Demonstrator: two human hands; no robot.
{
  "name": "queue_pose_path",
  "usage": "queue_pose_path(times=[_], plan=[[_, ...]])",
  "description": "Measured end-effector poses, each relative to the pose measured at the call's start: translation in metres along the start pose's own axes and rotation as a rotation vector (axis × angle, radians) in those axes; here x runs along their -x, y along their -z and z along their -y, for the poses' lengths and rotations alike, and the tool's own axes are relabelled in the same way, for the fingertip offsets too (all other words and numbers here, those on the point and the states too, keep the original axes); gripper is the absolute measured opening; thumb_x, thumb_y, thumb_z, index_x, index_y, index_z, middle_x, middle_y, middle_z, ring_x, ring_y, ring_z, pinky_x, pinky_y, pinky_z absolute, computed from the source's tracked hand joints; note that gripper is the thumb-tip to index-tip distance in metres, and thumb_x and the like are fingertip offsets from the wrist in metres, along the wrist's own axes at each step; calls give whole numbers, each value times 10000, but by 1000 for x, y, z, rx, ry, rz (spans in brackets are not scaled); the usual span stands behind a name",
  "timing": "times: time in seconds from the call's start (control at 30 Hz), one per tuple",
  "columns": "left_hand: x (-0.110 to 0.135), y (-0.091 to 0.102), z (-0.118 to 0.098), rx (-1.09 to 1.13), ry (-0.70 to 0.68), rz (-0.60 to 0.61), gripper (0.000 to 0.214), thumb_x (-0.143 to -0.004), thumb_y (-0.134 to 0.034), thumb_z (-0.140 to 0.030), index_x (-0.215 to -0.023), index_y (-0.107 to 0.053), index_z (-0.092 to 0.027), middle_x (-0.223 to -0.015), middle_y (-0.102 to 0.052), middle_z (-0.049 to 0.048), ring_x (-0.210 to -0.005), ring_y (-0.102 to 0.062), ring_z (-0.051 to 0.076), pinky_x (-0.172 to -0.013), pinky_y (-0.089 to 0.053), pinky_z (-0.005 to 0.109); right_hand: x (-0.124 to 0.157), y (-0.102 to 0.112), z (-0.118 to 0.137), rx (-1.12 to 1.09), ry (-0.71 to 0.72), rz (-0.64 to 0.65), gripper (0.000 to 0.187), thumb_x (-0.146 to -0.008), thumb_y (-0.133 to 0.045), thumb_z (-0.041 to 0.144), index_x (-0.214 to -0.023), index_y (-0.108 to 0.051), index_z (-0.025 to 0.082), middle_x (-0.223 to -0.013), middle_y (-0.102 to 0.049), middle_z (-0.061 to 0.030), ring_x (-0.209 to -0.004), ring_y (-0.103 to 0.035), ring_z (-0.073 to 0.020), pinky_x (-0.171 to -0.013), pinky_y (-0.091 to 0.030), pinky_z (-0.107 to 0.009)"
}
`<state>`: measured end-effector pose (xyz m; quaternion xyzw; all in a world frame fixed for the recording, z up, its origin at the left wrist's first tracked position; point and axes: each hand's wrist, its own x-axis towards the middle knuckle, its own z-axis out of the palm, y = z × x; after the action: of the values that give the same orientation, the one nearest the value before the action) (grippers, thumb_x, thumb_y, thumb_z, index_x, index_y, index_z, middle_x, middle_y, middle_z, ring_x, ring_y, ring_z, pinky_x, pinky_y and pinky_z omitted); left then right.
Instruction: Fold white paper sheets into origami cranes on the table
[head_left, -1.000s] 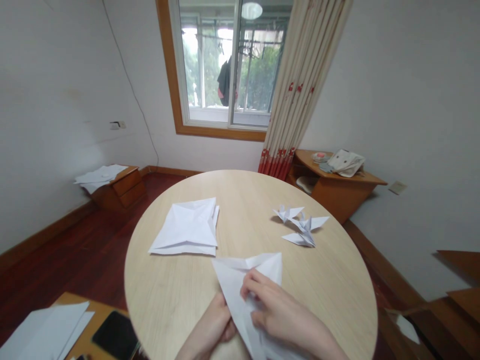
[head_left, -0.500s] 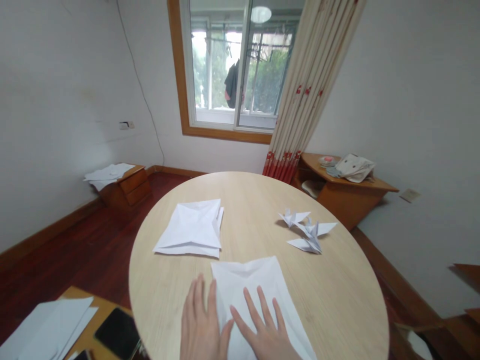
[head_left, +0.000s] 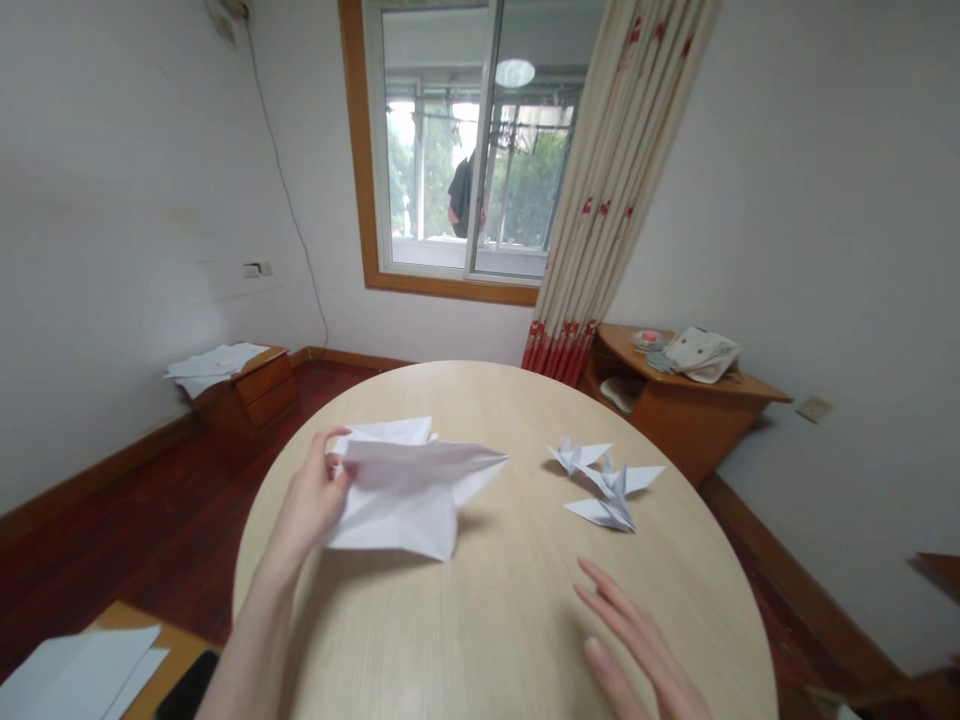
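My left hand [head_left: 319, 492] grips the left edge of a creased white paper sheet [head_left: 405, 497], raised at a tilt over the left part of the round table [head_left: 487, 640]. Behind it, mostly covered, a stack of folded white paper [head_left: 401, 430] shows its far edge. My right hand [head_left: 637, 645] hovers near the front right of the tabletop, fingers apart, with nothing in it. Beyond that hand sit a few white origami cranes [head_left: 611, 490], close together on the right side of the table.
White papers [head_left: 82, 670] and a dark phone [head_left: 187, 685] lie on a low wooden surface at bottom left. A small drawer cabinet [head_left: 262, 390] with papers stands by the far left wall. At the right, a corner cabinet [head_left: 690, 400] carries a cloth bag [head_left: 701, 355].
The paper sheet that lay flat under both hands is now lifted by my left hand and moved left, toward the stack. My right hand has come off it and shifted right.
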<state>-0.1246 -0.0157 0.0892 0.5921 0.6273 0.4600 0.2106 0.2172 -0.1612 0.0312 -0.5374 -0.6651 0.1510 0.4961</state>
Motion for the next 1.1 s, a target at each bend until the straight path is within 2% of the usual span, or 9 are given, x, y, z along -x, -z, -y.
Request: queue_pose_path(times=[0.13,0.23,0.33,0.43,0.5,0.6,0.83,1.0,1.1], plan=[[-69,2,40,-203,79,119,521,-666,-593,-215,-1174,-499,-150,-710,-628,-14,-598,-623,194,-519,-441,232,-61,23,-44,184,-101,-196,389,-857,-529,467,-1154,-603,227,-1192,-602,-106,-1091,-563,-290,-966,-438,-477],[-84,-2,56,-294,101,107,559,-605,-616,-189,-1145,-523,-76,-711,-642,35,-644,-651,250,-592,-494,304,-101,27,-86,367,-171,-291,516,-702,-609,541,-1077,-577,187,-1054,-571,-126,-1000,-543,-334,-888,-445,-525],[-81,4,56,-375,66,33,657,-625,-630,-226,-1236,-474,-43,-1011,-661,184,-983,-631,366,-842,-482,438,-114,21,-112,474,-178,-265,479,-632,-676,478,-1011,-591,198,-1053,-545,-129,-1038,-524,-369,-877,-428,-532],[-65,12,40,-446,-16,-129,679,-752,-531,-326,-1342,-381,-25,-1315,-487,279,-1269,-409,441,-1014,-326,557,-108,16,-119,548,-164,-236,249,-763,-571,424,-916,-597,229,-1127,-531,-104,-922,-596,-285,-768,-477,-416],[-45,14,22,-473,-223,-328,601,-804,-460,-349,-1324,-420,-50,-1300,-514,246,-1248,-439,409,-1035,-316,542,-101,17,-119,547,-171,-256,206,-851,-457,387,-885,-585,229,-1077,-574,-88,-787,-620,-235,-691,-486,-374],[-7,8,-7,-367,-440,-430,426,-865,-412,-380,-1187,-547,-135,-1138,-616,161,-1080,-554,353,-953,-411,498,-95,22,-116,551,-132,-263,204,-854,-442,353,-915,-587,223,-1006,-615,-93,-864,-616,-264,-756,-493,-404],[65,-23,-39,-68,-665,-220,161,-922,-485,-238,-1024,-608,-215,-997,-662,56,-955,-618,222,-858,-460,334,-91,8,-116,589,53,-104,307,-796,-500,272,-1019,-700,208,-1343,-516,-130,-1244,-449,-328,-1016,-372,-516],[98,-38,-40,95,-604,-23,169,-903,-509,-183,-972,-649,-248,-973,-684,23,-939,-640,192,-832,-487,286,-93,9,-116,561,-74,-89,344,-831,-448,295,-1016,-715,181,-1262,-623,-149,-1136,-571,-337,-956,-427,-520],[115,-47,-41,185,-460,85,166,-906,-520,-212,-972,-667,-250,-1005,-690,35,-975,-640,203,-866,-491,298,-81,20,-85,390,-75,-172,327,-847,-462,362,-935,-728,194,-1145,-691,-134,-1076,-603,-327,-971,-413,-493]])
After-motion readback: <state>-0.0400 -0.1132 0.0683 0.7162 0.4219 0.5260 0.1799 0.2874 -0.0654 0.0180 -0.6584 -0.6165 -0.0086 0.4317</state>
